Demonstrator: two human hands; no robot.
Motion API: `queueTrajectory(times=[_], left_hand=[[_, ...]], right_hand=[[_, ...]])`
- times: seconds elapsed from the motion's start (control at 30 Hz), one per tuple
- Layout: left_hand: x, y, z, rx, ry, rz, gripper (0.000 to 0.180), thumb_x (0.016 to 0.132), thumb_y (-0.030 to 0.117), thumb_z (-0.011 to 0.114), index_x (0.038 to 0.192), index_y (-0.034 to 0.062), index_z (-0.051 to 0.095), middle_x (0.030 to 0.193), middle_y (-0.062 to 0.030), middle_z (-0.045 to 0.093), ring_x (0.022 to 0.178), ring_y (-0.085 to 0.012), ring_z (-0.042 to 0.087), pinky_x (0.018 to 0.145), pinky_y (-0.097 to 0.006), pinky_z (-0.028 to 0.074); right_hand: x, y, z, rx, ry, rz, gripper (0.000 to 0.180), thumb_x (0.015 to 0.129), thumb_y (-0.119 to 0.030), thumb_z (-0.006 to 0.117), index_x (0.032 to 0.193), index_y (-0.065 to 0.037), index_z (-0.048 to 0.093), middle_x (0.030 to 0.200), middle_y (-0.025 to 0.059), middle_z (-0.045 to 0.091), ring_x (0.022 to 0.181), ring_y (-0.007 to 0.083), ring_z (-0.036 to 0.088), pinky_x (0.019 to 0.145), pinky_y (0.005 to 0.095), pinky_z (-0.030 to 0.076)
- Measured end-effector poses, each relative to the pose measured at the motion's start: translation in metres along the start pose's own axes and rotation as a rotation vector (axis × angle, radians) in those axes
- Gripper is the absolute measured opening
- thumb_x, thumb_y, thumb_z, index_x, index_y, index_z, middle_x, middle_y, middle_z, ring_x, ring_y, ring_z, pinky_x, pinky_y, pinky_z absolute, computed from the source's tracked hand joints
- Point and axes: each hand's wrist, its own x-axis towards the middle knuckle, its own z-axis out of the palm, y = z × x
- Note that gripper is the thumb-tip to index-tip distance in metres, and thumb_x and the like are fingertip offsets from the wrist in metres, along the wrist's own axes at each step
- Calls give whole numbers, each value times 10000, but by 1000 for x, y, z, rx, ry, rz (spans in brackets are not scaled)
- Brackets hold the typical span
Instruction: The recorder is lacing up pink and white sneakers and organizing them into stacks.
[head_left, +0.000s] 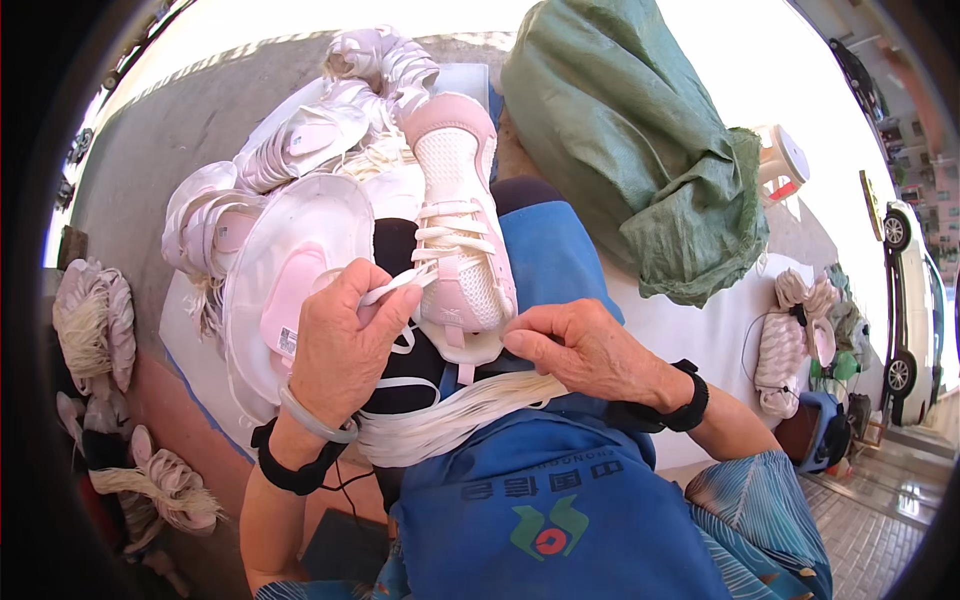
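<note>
A pink and white shoe upper (455, 220) lies across my lap, with white lace crossing it in several rows. Between the thumb and fingers of my left hand (350, 330) a white shoelace (400, 284) is pinched, running to the upper's left edge. My right hand (590, 350) is beside the upper's near right end, thumb and fingers curled closely together; whether anything is in them is hidden. A thick bundle of white shoelaces (460, 420) is draped over my lap, below both hands. A blue apron (560, 500) covers my lap.
To the left lie a translucent oval plastic piece (300, 220) with a pink part in it and stacked shoe uppers (300, 145). More bundles (95, 325) are at the far left. A green cloth cover (630, 130) stands ahead right, near a white stool (782, 160). Another bundle (780, 355) sits right.
</note>
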Motion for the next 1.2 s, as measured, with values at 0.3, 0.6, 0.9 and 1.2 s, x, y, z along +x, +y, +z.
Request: queueTrajectory(times=[0.3, 0.6, 0.9, 1.2], left_hand=[[-1, 3, -3, -175, -95, 50, 249, 1021, 246, 499, 904, 38, 570, 719, 38, 477, 632, -36, 384, 555, -196, 330], [-12, 4, 12, -396, -142, -204, 247, 1026, 194, 476, 1148, 11, 587, 784, 19, 534, 515, -23, 450, 455, -163, 382], [-15, 5, 21, -110, -100, 2, 201, 979, 196, 586, 985, -2, 618, 797, 4, 588, 667, -38, 498, 586, -191, 425], [-12, 27, 29, -95, 47, -33, 155, 921, 115, 657, 985, -26, 664, 741, -32, 635, 668, -73, 551, 599, -219, 468]], right_hand=[[-11, 18, 29, 632, -341, 104, 559, 1021, -319, 476, 1468, -46, 279, 810, 48, 595, 517, 79, 527, 449, 219, 442], [14, 28, 66, 1507, -372, 150, 422, 1027, -426, 439, 1297, -106, 387, 951, 83, 645, 593, 124, 563, 498, 246, 454], [19, 47, 50, 1480, -476, 178, 525, 1034, -474, 378, 976, 7, 578, 731, 53, 628, 534, 119, 578, 454, 239, 436], [21, 56, 48, 1435, -507, 147, 544, 1031, -465, 399, 856, 4, 614, 694, 39, 607, 512, 114, 566, 459, 235, 450]])
